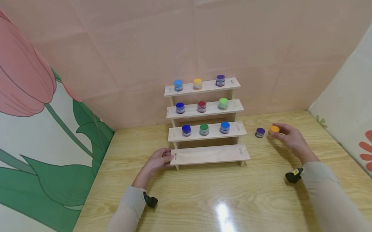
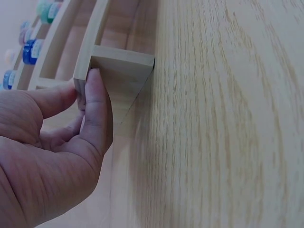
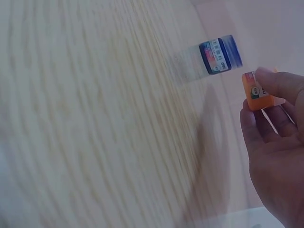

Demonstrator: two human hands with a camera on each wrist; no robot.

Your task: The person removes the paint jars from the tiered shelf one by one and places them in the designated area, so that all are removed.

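Note:
A four-step wooden display rack [image 1: 210,154] stands on the table. My left hand [image 1: 159,160] pinches the left end of its lowest shelf; in the left wrist view the thumb lies on top and fingers [image 2: 96,107] underneath. My right hand [image 1: 289,139] holds a small orange paint jar [image 3: 258,91] between thumb and fingers, to the right of the rack. Just left of that jar, a purple-lidded paint jar [image 1: 260,132] stands on the table. Each of the three upper shelves carries three jars, such as the red one [image 1: 201,107] and the green one [image 1: 204,129]. The lowest shelf is bare.
The wood-grain table [image 1: 189,201] extends in front of the rack. Behind it hangs a pinkish cloth [image 1: 141,56]. A tulip-printed panel [image 1: 48,134] borders the left side, and a white panel with a red flower [image 1: 371,145] borders the right.

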